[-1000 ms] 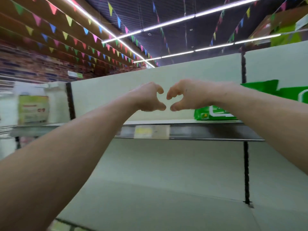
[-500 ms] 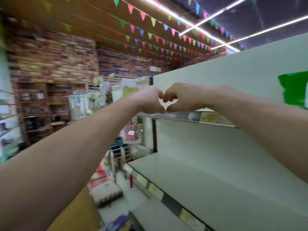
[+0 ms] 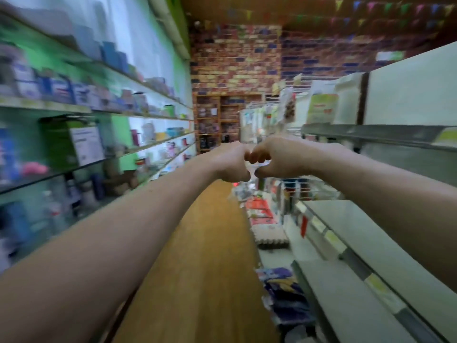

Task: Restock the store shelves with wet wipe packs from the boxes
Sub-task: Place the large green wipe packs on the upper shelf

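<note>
Both arms reach straight out over the wooden floor of the aisle, the left grip and right grip each clenched on nothing, their curled fingers meeting knuckle to knuckle. The white shelves run along the right, beside and below the right arm; stocked racks line the left, and a brick wall closes the far end. Which of the blurred goods are wipe packs I cannot tell.

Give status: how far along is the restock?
Done: nothing visible; the shelves on the right look bare. In hand: nothing; left hand and right hand are curled, knuckles touching, empty. Left: everything, fetching packs and filling the shelves; no wipe packs or boxes show here.
</note>
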### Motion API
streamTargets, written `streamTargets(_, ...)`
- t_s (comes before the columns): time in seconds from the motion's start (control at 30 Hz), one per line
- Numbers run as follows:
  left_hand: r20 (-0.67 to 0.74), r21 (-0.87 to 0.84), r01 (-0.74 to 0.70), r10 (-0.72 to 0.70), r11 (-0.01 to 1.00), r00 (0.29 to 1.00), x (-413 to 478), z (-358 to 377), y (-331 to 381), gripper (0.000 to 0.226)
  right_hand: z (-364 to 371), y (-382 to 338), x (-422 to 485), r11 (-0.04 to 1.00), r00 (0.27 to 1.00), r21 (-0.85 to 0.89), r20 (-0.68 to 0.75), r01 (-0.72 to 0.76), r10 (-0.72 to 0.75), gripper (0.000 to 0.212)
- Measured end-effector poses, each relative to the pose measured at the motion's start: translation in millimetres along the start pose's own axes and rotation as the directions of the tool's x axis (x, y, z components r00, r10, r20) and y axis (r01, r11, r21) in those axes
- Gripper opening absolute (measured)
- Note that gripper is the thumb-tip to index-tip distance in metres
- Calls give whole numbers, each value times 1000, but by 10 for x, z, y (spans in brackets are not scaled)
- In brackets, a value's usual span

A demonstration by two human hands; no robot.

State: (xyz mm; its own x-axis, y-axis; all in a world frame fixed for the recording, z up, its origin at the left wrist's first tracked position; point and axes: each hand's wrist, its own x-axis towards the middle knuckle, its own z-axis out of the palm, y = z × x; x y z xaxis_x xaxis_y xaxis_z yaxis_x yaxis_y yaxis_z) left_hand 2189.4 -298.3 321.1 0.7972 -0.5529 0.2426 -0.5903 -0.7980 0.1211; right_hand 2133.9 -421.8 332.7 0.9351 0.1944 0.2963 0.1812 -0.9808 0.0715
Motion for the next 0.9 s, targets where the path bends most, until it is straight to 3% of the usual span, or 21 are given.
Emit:
streamTargets(0.2, 35, -9, 229, -229, 973, 973, -838, -12, -795, 43, 310, -1009, 221, 973, 974, 71, 50, 219, -222, 37)
streamTargets(0.43, 70, 27, 447, -448, 894, 892, -2139, -35, -1608, 31, 671, -2384, 186, 887, 899, 223, 83, 404, -431, 36)
streamTargets(0.77, 202, 22, 622, -612, 783, 764, -3717, 397, -2198, 24, 1233, -3843, -523, 774, 767, 333, 186, 538, -614, 27)
streamTargets(0.9, 254, 14, 687, -667, 727, 700, -4227, 566, -2331, 39, 1426, -4197, -780, 751, 728, 380, 239, 539, -643, 35)
